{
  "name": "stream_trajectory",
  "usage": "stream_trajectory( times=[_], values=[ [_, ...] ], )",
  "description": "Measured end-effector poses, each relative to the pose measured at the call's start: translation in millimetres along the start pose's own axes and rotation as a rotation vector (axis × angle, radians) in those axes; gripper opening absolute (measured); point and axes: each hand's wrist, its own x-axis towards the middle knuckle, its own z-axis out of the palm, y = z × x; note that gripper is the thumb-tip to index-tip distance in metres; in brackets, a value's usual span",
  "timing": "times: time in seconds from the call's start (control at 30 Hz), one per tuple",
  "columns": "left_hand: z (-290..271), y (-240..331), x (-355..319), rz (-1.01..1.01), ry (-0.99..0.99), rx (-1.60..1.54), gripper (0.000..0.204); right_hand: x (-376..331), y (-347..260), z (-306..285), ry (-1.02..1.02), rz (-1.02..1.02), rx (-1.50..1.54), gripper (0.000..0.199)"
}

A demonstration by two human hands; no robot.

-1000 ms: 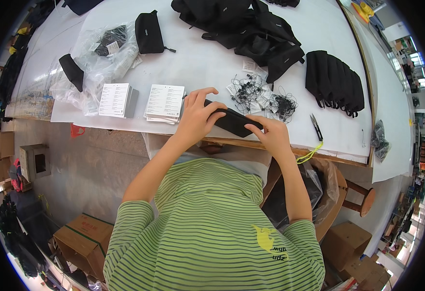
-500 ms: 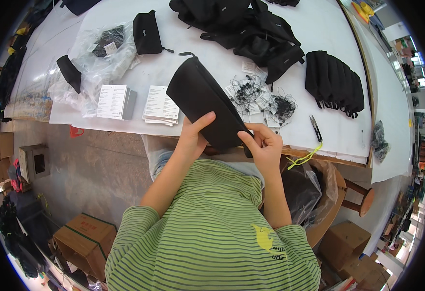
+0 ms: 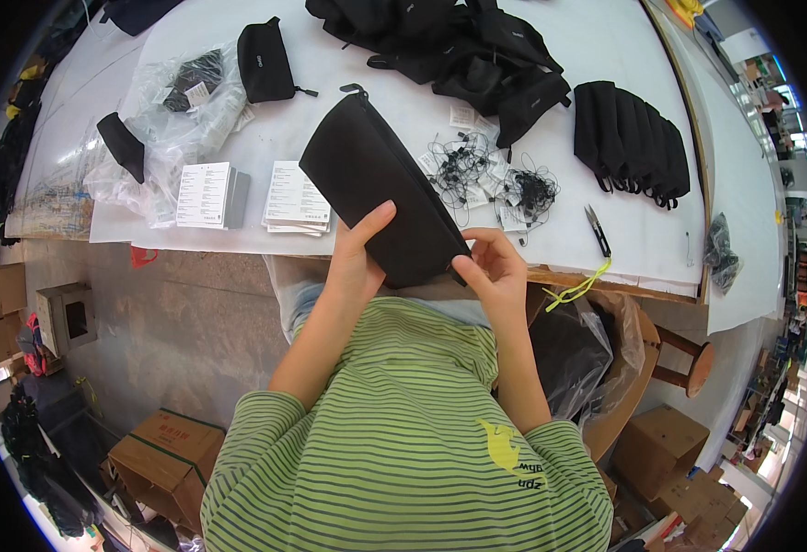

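Observation:
I hold a black zippered pouch (image 3: pixel 380 184) tilted in front of me, over the table's near edge. My left hand (image 3: pixel 359 253) grips its lower left side, thumb lying across the face and the fingers hidden behind. At the lower right corner, near the end of the zipper, my right hand (image 3: pixel 494 267) pinches the pouch between thumb and fingers. A pull tab sticks out at the pouch's upper end. Beyond it lie tangled black strings with white tags (image 3: pixel 463 175) and a second bunch of strings (image 3: pixel 530 195).
On the white-covered table (image 3: pixel 330 101) lie heaped black pouches (image 3: pixel 459 55), a row of pouches (image 3: pixel 629 143), one standing pouch (image 3: pixel 265 63), clear plastic bags (image 3: pixel 169 138) and stacks of white cards (image 3: pixel 206 195). Thread snips (image 3: pixel 598 230) with a yellow cord sit near the edge. A stool (image 3: pixel 684 361) stands right.
The pouch and both hands have shifted slightly left, and the pouch has turned a little. My right fingers stay on the lower corner. The whole view has shifted slightly.

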Motion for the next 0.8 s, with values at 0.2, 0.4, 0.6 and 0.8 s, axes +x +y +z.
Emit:
stream_trajectory(
  times=[0.2,0.4,0.6,0.8],
  values=[
    [0,1,-2,0.087,0.023,0.019,0.055,1,-7,-7,-0.088,-0.082,-0.186,0.023],
    [-3,2,0,0.059,0.017,0.021,0.057,1,-8,-11,-0.151,-0.049,-0.141,0.032],
    [-4,3,1,0.039,0.022,0.03,0.057,2,-6,-19,-0.175,-0.042,-0.177,0.033],
    [-8,0,0,-0.057,-0.039,0.044,0.054,19,-23,-17,-0.096,-0.079,-0.204,0.022]
  ],
)
